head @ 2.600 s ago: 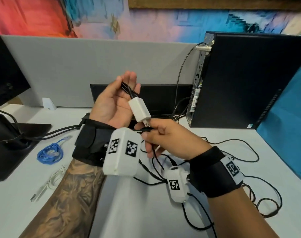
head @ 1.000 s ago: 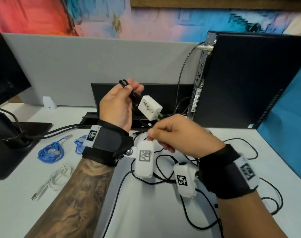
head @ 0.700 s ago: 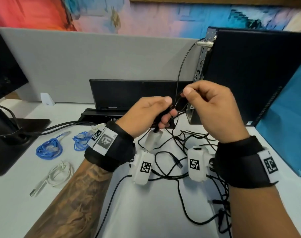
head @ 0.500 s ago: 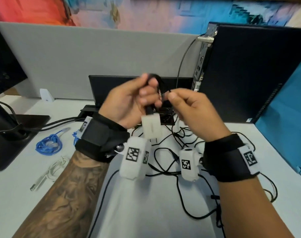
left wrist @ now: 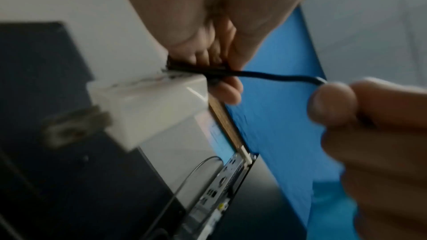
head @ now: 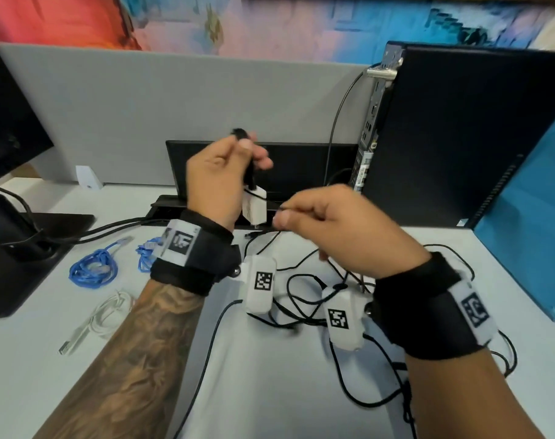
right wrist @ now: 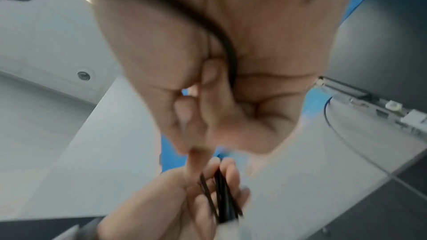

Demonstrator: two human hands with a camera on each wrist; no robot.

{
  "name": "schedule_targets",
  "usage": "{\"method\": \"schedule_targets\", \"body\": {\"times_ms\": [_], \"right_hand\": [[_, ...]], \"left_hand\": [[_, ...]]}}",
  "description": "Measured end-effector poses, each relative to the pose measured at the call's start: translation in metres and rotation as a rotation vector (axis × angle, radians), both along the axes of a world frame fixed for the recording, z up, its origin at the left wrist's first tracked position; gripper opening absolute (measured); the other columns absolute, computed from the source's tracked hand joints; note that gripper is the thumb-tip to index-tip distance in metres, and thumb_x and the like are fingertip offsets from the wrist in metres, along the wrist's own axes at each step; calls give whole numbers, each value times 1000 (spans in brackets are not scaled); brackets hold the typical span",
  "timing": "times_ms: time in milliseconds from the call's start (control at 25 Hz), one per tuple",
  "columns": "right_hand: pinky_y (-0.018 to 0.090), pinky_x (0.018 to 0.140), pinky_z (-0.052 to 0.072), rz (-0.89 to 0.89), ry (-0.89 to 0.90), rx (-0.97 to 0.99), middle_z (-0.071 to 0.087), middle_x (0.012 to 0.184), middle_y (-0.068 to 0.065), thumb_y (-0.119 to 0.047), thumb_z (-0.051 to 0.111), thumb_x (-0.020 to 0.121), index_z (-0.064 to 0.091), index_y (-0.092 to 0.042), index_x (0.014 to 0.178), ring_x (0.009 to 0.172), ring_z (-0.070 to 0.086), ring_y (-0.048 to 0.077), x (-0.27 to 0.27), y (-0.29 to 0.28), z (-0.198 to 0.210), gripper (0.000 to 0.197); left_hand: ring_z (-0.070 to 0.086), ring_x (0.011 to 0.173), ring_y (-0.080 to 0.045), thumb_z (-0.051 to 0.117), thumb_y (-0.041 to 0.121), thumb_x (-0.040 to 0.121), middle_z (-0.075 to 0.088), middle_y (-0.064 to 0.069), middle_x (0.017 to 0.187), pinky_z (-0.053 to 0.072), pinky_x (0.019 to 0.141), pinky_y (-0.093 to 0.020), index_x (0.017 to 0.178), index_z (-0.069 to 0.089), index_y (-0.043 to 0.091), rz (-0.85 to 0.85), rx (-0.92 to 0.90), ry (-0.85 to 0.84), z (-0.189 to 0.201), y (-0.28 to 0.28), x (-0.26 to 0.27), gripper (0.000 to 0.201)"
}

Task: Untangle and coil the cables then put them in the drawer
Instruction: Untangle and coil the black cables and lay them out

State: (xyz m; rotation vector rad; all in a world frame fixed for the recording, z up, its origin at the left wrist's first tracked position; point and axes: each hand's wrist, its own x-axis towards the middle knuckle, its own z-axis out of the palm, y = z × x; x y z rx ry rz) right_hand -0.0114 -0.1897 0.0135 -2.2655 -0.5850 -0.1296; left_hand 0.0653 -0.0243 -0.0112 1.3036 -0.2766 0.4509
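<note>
Fingers [head: 263,161] of left hand [head: 219,179] clamp folded black cable [left wrist: 265,75] above white charger [head: 254,205]; right hand [head: 339,229] pinches the cable beside the charger.

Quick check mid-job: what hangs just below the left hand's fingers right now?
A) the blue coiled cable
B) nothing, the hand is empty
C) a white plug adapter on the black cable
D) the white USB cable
C: the left hand grips folded loops of the black cable, and the white plug adapter dangles from it just under the fingers; the blue coiled cable lies on the desk.
</note>
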Motion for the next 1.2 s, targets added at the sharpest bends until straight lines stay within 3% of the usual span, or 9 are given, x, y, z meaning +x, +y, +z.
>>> {"method": "schedule_targets", "body": {"times_ms": [120, 200, 440, 520, 640, 760, 880, 1080, 1200], "right_hand": [[20, 57, 46, -176, -200, 218, 67, 67, -17, -23, 66, 96, 77, -21, 88, 60, 59, 2, 5, -20, 4, 13], [19, 58, 47, -262, -285, 284, 64, 65, -22, -23, 68, 95, 76, -22, 88, 61, 58, 0, 10, -28, 1, 10], [12, 65, 40, -179, -203, 157, 60, 70, -29, -26, 51, 105, 74, -28, 108, 70, 56, -7, 28, -14, -28, 23], [12, 63, 39, -109, -81, 26, 57, 67, -25, -24, 47, 106, 71, -28, 111, 65, 53, -6, 27, -2, -34, 25], [38, 63, 48, -7, 48, -127, 54, 65, -8, -30, 46, 105, 63, -25, 79, 58, 48, 6, 20, 15, -36, 32], [28, 58, 43, 34, 44, -160, 50, 62, -6, -37, 51, 103, 67, -17, 80, 55, 45, 6, 10, 15, -23, 34], [12, 57, 40, -40, -82, -60, 62, 68, -12, -33, 60, 99, 73, -24, 88, 64, 56, 1, 0, 0, -1, 20], [26, 61, 48, -284, -441, 204, 61, 68, -13, -25, 62, 98, 71, -22, 87, 64, 58, 8, 3, -29, 9, 15], [33, 69, 52, -347, -436, 318, 69, 81, -9, -24, 59, 101, 74, -20, 94, 76, 63, 9, 14, -30, 0, 16]], "left_hand": [[63, 66, -19, 50, 11, 102, 65, -13, 76, 52, 67, -24, 90, 68, -1, -270, 431, 46, 4, -9, -16, 24], [53, 59, -17, 46, 19, 104, 55, -6, 67, 51, 67, -28, 93, 65, 0, -528, 491, 134, 5, -13, -23, 30], [41, 54, -8, 41, 23, 100, 43, 5, 62, 54, 75, -30, 94, 58, 4, -948, -398, 346, 17, 6, -13, 26], [50, 60, -9, 38, 17, 101, 49, 2, 69, 54, 85, -34, 99, 58, 0, -902, -697, 351, 18, 12, -5, 27], [59, 67, -13, 35, 14, 105, 56, -2, 75, 51, 92, -37, 102, 56, -2, -585, -796, 262, 13, 16, 7, 27], [58, 72, -17, 40, 10, 104, 59, -6, 82, 51, 85, -36, 93, 60, 4, -276, -600, 98, 4, 15, 14, 24], [63, 73, -19, 50, 11, 100, 67, -3, 87, 52, 81, -36, 83, 69, 13, -48, -54, -15, -5, 14, 14, 26], [59, 62, -19, 47, 32, 102, 61, -4, 70, 50, 70, -39, 95, 66, -2, -449, 459, 111, 4, -9, -19, 40], [43, 53, -13, 42, 33, 103, 45, 1, 60, 52, 72, -39, 89, 62, 1, -578, 362, 79, 13, -23, -35, 40]]}}
